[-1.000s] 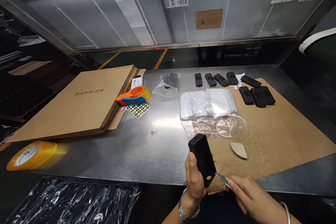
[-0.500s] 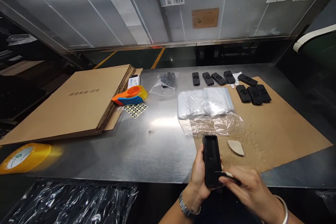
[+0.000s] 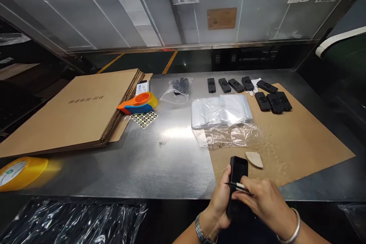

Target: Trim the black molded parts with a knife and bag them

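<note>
My left hand (image 3: 221, 198) grips a black rectangular plastic case (image 3: 238, 171) upright near the table's front edge. My right hand (image 3: 264, 202) pinches a thin metal blade (image 3: 233, 185) and lays it across the lower part of the case. Both hands overlap the case's lower half, so its bottom end is hidden. A watch sits on my left wrist and a bracelet on my right.
A brown cardboard mat (image 3: 288, 137) lies at the right with a small beige wedge (image 3: 254, 158), clear plastic bags (image 3: 220, 110) and several black cases (image 3: 271, 101). At the left are a stack of flat cartons (image 3: 77, 110), an orange tape dispenser (image 3: 138, 103), a sticker sheet (image 3: 144, 119) and yellow tape (image 3: 20, 171).
The case has turned from tilted to upright and moved right and lower. My right hand has brought the blade from beside the case's lower corner onto its face.
</note>
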`<state>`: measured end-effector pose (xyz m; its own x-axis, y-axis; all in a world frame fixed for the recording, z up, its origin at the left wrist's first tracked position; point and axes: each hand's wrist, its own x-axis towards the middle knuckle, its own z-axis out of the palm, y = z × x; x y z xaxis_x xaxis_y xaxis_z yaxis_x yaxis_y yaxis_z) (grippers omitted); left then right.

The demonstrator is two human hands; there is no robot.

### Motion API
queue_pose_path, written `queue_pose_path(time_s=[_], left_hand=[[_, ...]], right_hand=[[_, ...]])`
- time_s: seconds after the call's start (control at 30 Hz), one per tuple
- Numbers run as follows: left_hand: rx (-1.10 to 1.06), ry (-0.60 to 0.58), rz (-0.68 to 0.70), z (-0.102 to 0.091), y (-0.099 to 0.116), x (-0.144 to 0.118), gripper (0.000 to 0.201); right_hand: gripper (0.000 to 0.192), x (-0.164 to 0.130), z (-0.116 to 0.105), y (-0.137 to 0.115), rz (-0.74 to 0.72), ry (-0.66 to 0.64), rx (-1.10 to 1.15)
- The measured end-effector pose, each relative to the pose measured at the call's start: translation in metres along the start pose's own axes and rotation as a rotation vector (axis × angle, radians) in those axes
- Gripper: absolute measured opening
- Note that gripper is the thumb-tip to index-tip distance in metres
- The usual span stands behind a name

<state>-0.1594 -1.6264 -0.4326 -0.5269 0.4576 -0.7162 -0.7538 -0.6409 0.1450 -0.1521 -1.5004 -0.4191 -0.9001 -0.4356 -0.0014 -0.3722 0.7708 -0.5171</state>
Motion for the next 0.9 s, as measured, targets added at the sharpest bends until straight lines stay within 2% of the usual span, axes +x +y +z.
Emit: queue_pose_path(time_s=[0.07,0.17,0.23,0.37,0.5,0.6,0.77,0.9], left_hand=[[0.095,0.028,0.014,-0.002,-0.005,-0.001,0.045],[0.245,0.04,-0.006,-0.005,-0.009,-0.002,0.059],[0.298,0.03,-0.038,-0.007,-0.01,-0.003,0.064],[0.318,0.008,-0.075,-0.009,-0.011,-0.004,0.068],[0.31,-0.011,-0.124,-0.013,-0.013,-0.003,0.07],[0.281,-0.038,-0.155,-0.015,-0.014,-0.002,0.069],[0.275,-0.03,-0.174,-0.015,-0.013,-0.002,0.072],[0.299,-0.015,-0.19,-0.014,-0.013,-0.003,0.071]], right_hand=[[0.022,0.003,-0.005,0.004,0.034,0.053,0.013],[0.045,0.007,-0.012,0.014,0.055,0.117,0.07],[0.045,0.009,-0.016,0.019,0.042,0.138,0.113],[0.022,0.014,-0.024,0.027,-0.014,0.102,0.271],[0.032,0.018,-0.03,0.03,-0.047,0.032,0.375],[0.025,0.02,-0.033,0.03,-0.066,-0.027,0.389],[0.019,0.021,-0.032,0.032,-0.088,-0.012,0.293],[0.03,0.021,-0.031,0.035,-0.093,-0.041,0.371]])
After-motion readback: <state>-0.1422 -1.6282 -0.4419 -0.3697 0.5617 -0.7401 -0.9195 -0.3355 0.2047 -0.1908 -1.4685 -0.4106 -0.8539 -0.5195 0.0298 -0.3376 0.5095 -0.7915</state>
